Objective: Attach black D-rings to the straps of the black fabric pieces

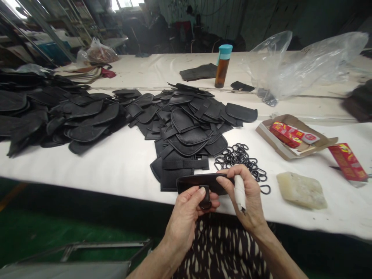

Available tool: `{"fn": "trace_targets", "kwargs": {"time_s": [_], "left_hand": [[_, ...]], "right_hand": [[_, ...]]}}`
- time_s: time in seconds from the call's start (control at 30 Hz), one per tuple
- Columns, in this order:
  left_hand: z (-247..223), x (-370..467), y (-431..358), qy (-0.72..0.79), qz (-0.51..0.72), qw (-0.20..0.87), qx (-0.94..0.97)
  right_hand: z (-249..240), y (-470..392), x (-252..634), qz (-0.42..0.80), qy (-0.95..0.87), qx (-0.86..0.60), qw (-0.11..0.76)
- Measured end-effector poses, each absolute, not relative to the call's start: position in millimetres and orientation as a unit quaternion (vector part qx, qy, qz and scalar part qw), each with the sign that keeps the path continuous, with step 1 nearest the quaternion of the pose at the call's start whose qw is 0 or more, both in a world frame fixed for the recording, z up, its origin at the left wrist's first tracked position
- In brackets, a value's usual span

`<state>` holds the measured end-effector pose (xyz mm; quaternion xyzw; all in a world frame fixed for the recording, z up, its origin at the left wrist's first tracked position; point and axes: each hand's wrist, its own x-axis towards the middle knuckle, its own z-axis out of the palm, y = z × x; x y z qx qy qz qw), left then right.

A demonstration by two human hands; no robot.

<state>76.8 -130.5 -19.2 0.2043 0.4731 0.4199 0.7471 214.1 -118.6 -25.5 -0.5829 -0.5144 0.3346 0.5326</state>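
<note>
My left hand (190, 203) pinches a short black strap (205, 197) between thumb and fingers. A dark curved edge shows at the strap's lower end; I cannot make out whether it is a ring. Behind the strap, a black leather piece (188, 181) with a stitched, rounded edge is held up at the table's front edge. The thumb and fingers of my right hand (247, 193) grip that piece's right end. A tool with a white-wrapped handle (240, 192) is tucked in the same hand, its tip pointing down. Just beyond lie several black D-rings (236, 157) in a loose heap.
Black leather pieces are piled in the middle (188, 128) and at the left (87, 116). On the right are a yellowish block (301, 190), an open cardboard box (271, 142) with red packets, and another red packet (348, 162). Farther back stand a bottle (223, 68) and clear plastic bags (308, 66).
</note>
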Motion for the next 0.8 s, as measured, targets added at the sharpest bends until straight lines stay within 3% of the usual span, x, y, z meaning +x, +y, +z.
{"fn": "trace_targets", "kwargs": {"time_s": [0.8], "left_hand": [[-22.8,83.4,-126.5,0.472,0.457,0.730,0.188]], "right_hand": [[-28.6,-115.0,219.3,0.355,-0.516,-0.576,0.525]]}}
